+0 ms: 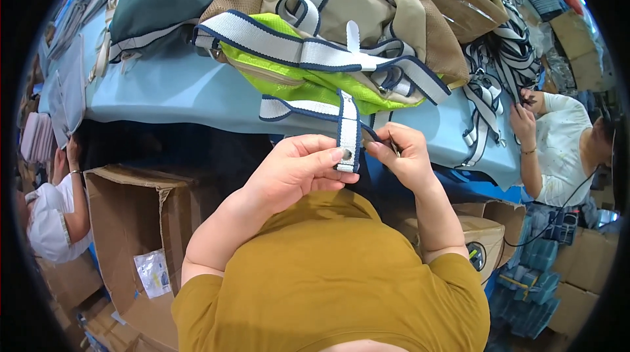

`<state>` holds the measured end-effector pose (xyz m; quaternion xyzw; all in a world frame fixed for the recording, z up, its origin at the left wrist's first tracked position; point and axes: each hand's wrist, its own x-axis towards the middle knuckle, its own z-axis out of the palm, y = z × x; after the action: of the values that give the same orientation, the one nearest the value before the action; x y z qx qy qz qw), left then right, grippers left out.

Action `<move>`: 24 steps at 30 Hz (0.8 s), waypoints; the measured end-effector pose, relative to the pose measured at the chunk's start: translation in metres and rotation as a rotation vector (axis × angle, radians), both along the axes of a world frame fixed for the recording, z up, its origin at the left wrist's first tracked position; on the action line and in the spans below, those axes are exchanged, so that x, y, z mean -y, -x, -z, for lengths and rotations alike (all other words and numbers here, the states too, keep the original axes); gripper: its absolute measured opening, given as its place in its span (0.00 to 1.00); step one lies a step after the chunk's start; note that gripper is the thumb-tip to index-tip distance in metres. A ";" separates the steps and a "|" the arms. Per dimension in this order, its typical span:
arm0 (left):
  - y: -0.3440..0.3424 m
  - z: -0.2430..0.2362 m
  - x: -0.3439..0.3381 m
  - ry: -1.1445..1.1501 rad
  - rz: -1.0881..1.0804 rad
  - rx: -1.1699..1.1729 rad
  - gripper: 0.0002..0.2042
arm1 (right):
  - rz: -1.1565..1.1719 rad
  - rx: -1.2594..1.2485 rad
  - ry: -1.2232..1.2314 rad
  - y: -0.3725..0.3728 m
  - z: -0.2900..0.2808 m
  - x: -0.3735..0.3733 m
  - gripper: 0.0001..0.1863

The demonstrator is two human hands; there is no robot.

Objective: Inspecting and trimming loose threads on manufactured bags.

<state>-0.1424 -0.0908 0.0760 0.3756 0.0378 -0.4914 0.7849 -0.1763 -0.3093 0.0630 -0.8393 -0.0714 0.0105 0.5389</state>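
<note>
Left hand point(295, 167): thumb and fingers pinching the lower end of a white webbing strap point(348, 127) with navy edging, at a round metal stud point(346, 154). Right hand point(410, 154): fingers closed on a small metal piece point(394, 146), kind not clear, beside a dark band of the strap. Strap position: end held just off the near edge of the blue tabletop point(157, 96), a loop lying at that edge. Step, as judged: close handwork on the strap end. Next move, as judged: left pinch kept steady, right fingers brought in precisely. Beyond, mid-tabletop: lime-green bag point(259, 75); tan bag point(367, 14) toward the far edge. Toward the right edge: bundled straps point(484, 102), navy and white
</note>
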 end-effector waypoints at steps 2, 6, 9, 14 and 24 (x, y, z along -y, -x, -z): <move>0.001 0.001 0.001 -0.020 -0.015 0.030 0.11 | -0.005 0.005 0.011 -0.002 0.002 0.000 0.07; 0.000 0.005 0.001 -0.035 -0.039 0.047 0.10 | 0.022 -0.005 0.020 -0.003 0.007 -0.004 0.04; -0.001 0.006 0.002 -0.034 -0.058 0.021 0.10 | 0.028 0.019 0.049 -0.002 0.009 -0.006 0.04; -0.003 0.009 0.002 -0.074 -0.026 0.045 0.10 | 0.039 0.244 0.169 0.005 -0.003 -0.003 0.14; -0.005 0.004 0.010 -0.216 0.018 0.207 0.12 | -0.018 0.508 0.164 0.000 -0.008 -0.017 0.06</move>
<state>-0.1377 -0.1009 0.0715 0.5067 0.0060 -0.4501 0.7353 -0.1766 -0.2926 0.0713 -0.8553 -0.2106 -0.1898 0.4336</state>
